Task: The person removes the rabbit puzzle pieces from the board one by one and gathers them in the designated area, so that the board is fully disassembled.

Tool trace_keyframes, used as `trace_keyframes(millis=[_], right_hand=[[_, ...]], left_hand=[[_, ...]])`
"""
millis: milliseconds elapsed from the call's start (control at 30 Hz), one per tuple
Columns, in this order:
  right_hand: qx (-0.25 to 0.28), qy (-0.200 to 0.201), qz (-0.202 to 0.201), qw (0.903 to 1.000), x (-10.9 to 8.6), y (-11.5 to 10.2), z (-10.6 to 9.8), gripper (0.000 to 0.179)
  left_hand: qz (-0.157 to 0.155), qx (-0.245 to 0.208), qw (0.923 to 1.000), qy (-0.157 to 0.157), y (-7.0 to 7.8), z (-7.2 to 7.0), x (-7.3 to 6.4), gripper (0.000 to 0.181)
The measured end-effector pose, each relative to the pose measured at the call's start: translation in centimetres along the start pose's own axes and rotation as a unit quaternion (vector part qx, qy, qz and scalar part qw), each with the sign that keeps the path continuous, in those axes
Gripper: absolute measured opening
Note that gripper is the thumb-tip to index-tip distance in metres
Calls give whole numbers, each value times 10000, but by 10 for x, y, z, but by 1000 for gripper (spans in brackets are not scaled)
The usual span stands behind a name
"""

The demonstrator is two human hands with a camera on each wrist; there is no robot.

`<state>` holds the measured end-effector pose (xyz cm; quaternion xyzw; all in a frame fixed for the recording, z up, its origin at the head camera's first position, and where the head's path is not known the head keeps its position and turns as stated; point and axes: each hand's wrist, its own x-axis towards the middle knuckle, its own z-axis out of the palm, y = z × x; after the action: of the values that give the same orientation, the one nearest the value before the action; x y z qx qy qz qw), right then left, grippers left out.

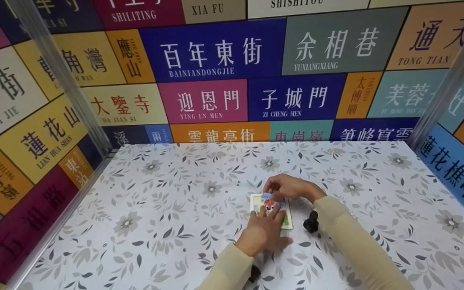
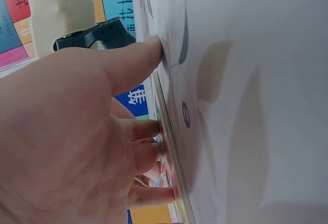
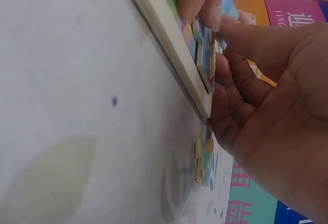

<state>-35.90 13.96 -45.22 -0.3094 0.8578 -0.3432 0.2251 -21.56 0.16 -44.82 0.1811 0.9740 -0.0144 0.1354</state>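
A small jigsaw puzzle (image 1: 272, 207) with a pink cartoon animal lies in a pale-rimmed tray (image 1: 291, 220) on the table. My left hand (image 1: 262, 231) rests on it, fingers spread over the picture. In the left wrist view, the fingertips of the left hand (image 2: 66, 126) press on the puzzle by the tray edge (image 2: 174, 157), and the thumb touches the cloth. At the tray's far edge, my right hand (image 1: 290, 187) pinches a light-blue puzzle piece (image 3: 228, 6) between thumb and fingers. Another puzzle piece (image 3: 212, 62) stands slightly raised at the tray's corner.
A loose puzzle piece (image 3: 204, 160) lies on the table just beyond the tray. The white tablecloth (image 1: 167, 201) has grey leaves and flowers. A black wrist camera (image 1: 311, 222) sits at the right sleeve. Colourful sign panels (image 1: 212, 52) stand behind the table.
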Motion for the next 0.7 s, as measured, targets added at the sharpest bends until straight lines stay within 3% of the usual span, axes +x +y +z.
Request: trace_keyframes(millis=[533, 700], right_hand=[[207, 120, 250, 9994, 1, 0, 1, 20], [509, 386, 248, 9977, 1, 2, 3, 19]], left_hand=[[64, -110, 9999, -36, -2, -1, 4, 82], [70, 9, 10000, -14, -3, -1, 4, 82]])
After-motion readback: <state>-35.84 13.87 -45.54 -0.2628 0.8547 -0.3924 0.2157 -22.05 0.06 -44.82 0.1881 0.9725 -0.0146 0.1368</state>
